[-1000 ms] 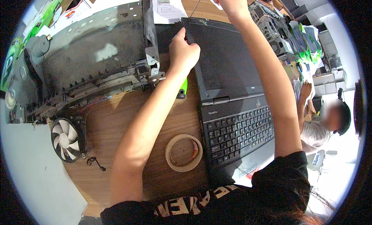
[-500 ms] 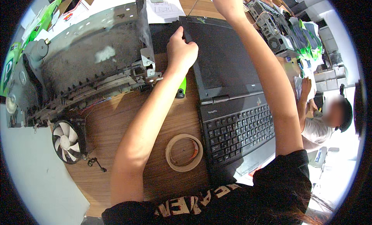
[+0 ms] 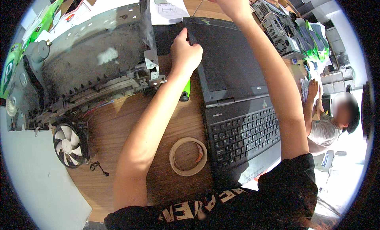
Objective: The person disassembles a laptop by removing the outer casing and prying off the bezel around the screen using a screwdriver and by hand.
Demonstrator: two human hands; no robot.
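two hands, apart: left hand (image 3: 187, 54) clamped on the flat black plastic laptop (image 3: 237, 106), right hand (image 3: 232, 3) cropped top-centre, can't tell its grip. probably stiff but fragile, rim only.

Lies opened wide on the brown wood-grain worktop (image 3: 107, 125) as a matt black, rectangular plastic laptop (image 3: 223, 105), turned slightly aslant. Shows a dark, unlit screen (image 3: 231, 57) folded well back on the far side, and a black keyboard (image 3: 243, 137) of small squarish keys on the near side. Is partly covered along the right and front. Slants down to the screen's far left corner as a thin, straight, dull grey shaft (image 3: 198, 7), cut off from view at the top.
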